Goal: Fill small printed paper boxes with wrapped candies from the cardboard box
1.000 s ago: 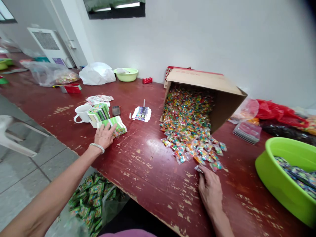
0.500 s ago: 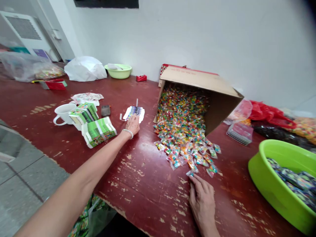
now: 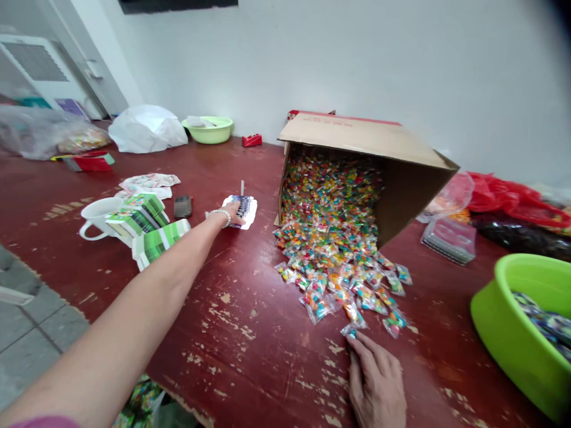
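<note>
The step in hand looks like taking from the flat printed cards (image 3: 250, 209) while a candy packet (image 3: 350, 329) waits at the other hand. The left hand (image 3: 232, 214) lies over the near left part of the cards, arm stretched out; its fingertips rest on or just above them, and I can't make out whether they grip one. The right hand (image 3: 379, 377) is loosely curled on the table (image 3: 267, 356), the packet right at its fingertips; whether it is pinched or merely touched isn't clear. The next move seems to call for the left fingers to part one card from those beneath. The loose candy packets (image 3: 330, 232) spread beyond the right fingertips, back into the cardboard box (image 3: 357, 134). The green cartons (image 3: 143, 215) sit left of the left fingers, the tub (image 3: 499, 321) right of the right hand.
</note>
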`<state>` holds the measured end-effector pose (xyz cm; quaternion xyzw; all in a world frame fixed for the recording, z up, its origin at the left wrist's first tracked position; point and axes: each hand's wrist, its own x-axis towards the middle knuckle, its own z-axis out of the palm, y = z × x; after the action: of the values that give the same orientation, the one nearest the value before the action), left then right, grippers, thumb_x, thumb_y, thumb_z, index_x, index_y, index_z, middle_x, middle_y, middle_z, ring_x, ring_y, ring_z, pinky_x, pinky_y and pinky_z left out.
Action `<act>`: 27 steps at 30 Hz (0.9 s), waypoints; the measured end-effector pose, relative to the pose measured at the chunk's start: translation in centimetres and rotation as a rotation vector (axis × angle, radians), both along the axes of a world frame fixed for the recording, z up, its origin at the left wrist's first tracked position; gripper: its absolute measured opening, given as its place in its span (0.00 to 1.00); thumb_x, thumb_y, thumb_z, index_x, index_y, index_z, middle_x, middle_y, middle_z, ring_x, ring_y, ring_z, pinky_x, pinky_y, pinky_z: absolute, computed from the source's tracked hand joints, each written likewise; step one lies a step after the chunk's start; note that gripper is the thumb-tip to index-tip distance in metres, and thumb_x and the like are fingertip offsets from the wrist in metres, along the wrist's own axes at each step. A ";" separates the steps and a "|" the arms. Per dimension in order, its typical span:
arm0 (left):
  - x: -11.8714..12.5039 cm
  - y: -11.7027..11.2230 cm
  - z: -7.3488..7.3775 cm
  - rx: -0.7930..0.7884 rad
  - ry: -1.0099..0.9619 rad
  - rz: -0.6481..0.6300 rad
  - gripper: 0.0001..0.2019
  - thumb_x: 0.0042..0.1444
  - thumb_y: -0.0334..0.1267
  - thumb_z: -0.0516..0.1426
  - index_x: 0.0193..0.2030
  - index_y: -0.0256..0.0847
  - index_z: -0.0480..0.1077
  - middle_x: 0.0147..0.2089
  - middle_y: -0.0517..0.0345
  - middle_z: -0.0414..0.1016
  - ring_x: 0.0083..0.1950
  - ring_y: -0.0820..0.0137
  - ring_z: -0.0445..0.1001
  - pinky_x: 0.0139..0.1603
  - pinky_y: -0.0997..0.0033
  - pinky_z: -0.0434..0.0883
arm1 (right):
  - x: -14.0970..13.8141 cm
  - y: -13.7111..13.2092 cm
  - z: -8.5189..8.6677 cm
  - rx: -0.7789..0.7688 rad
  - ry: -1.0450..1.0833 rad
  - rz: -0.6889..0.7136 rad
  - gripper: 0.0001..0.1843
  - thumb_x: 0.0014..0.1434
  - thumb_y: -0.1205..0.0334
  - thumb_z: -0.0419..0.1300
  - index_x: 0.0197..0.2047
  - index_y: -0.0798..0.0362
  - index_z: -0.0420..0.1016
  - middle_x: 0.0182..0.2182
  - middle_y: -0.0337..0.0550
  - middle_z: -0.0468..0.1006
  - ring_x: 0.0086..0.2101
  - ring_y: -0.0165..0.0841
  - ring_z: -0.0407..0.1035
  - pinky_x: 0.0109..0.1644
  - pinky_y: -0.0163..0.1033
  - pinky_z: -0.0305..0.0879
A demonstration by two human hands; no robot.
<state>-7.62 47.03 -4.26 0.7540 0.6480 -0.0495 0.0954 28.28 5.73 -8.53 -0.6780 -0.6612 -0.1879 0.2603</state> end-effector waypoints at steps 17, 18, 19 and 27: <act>0.5 -3.9 2.4 0.067 0.052 0.170 0.41 0.47 0.65 0.59 0.65 0.47 0.60 0.61 0.38 0.57 0.58 0.45 0.66 0.56 0.53 0.65 | 0.4 0.1 -0.6 0.001 -0.053 -0.018 0.17 0.61 0.60 0.48 0.43 0.46 0.78 0.50 0.28 0.70 0.48 0.18 0.61 0.58 0.27 0.52; 0.4 -3.9 2.6 0.066 0.052 0.177 0.40 0.47 0.64 0.60 0.64 0.48 0.62 0.60 0.39 0.58 0.58 0.46 0.66 0.56 0.54 0.65 | 0.3 0.2 -0.4 0.006 -0.055 -0.017 0.17 0.61 0.60 0.48 0.43 0.46 0.78 0.49 0.28 0.71 0.48 0.18 0.61 0.58 0.27 0.52; 0.4 -3.8 2.9 0.063 0.052 0.181 0.38 0.47 0.62 0.61 0.63 0.49 0.64 0.60 0.41 0.60 0.59 0.47 0.66 0.56 0.55 0.65 | 0.2 0.2 -0.2 0.012 -0.057 -0.015 0.17 0.61 0.60 0.48 0.43 0.47 0.78 0.49 0.28 0.71 0.48 0.18 0.61 0.58 0.27 0.52; -0.2 -3.7 5.5 -0.015 0.036 0.158 0.24 0.48 0.53 0.62 0.51 0.46 0.75 0.53 0.50 0.74 0.53 0.56 0.71 0.50 0.65 0.66 | -0.1 0.1 0.3 0.035 -0.058 -0.003 0.18 0.62 0.58 0.47 0.42 0.47 0.78 0.48 0.28 0.71 0.47 0.18 0.61 0.58 0.27 0.51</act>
<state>-7.78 43.34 1.21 0.6987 0.7068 -0.0603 0.0931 28.19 5.88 -8.22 -0.6686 -0.6642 -0.2193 0.2526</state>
